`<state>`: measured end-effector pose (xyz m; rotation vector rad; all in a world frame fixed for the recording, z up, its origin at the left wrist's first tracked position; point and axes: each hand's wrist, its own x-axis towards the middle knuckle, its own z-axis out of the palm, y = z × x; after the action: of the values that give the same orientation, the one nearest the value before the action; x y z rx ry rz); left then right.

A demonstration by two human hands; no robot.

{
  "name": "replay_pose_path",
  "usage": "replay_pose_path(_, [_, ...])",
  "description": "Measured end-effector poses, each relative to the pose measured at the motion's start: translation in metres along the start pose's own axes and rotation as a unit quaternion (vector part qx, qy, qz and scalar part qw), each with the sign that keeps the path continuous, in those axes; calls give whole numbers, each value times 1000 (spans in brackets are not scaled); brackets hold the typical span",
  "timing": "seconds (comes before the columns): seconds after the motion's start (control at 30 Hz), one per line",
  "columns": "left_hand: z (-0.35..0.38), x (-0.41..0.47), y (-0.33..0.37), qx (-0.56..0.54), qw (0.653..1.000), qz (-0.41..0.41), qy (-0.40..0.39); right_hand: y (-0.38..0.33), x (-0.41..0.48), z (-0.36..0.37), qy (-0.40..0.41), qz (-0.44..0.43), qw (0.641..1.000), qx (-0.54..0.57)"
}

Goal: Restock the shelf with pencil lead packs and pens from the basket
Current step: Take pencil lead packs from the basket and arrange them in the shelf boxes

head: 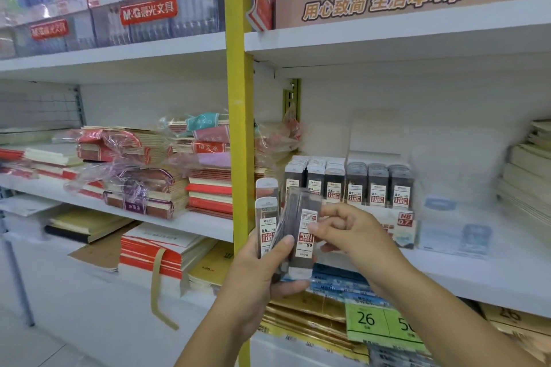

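My left hand (256, 274) grips a bunch of pencil lead packs (268, 217), dark with white labels, held upright in front of the yellow shelf post. My right hand (348, 229) pinches one pack of the bunch (304, 226), which is turned upside down and tilted. Behind my hands, on the white shelf (447, 271), a display tray holds rows of the same lead packs (348, 182), with a red "HB 0.7" tag at its front. No basket and no pens are in view.
A yellow upright post (238, 128) splits the shelving. Stacks of wrapped notebooks (155, 176) fill the left shelf. Clear boxes (453, 232) and paper stacks (527, 173) sit to the right of the lead display. Green price tags (384, 325) hang below.
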<state>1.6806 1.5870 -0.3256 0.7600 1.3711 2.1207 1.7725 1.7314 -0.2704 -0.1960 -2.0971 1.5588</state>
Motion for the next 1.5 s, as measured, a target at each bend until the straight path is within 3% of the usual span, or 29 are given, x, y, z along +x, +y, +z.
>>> replay_pose_path(0.1, [1,2,-3,-5,999,19,28,0,-2,-6,14,11,999,28])
replay_pose_path(0.17, [0,4,-1,-10,998,36,48,-2,-6,-9,-19,37,998,48])
replay_pose_path(0.33, [0,6,5,9,996,59,64,0,-11,-12,-105,44,989,-93])
replay_pose_path(0.53, [-10,10,1,56,993,49,89,2,-7,-14,-116,53,989,-75])
replay_pose_path(0.63, [-17,13,3,28,992,58,106,6,-5,-13,-57,46,997,-12])
replay_pose_path(0.73, [-22,17,5,0,989,74,132,-3,7,-12,88,-18,996,1])
replay_pose_path(0.83, [-24,23,7,-19,985,81,149,-32,33,-17,168,-165,960,-154])
replay_pose_path(0.9, [-26,25,7,-20,984,82,157,-47,53,-19,141,-220,930,-260])
replay_pose_path(1.03, [-30,29,5,-7,984,81,158,-55,88,-14,36,-227,893,-386])
replay_pose_path(1.1, [-32,31,4,-9,984,81,157,-52,101,-10,8,-202,885,-419])
replay_pose_path(1.2, [-36,32,4,-7,984,82,156,-46,115,0,29,-169,884,-435])
replay_pose_path(1.33, [-40,31,5,-12,986,76,150,-28,118,7,80,-247,812,-523])
replay_pose_path(1.5, [-38,27,8,-14,989,62,130,-10,98,6,133,-285,810,-495])
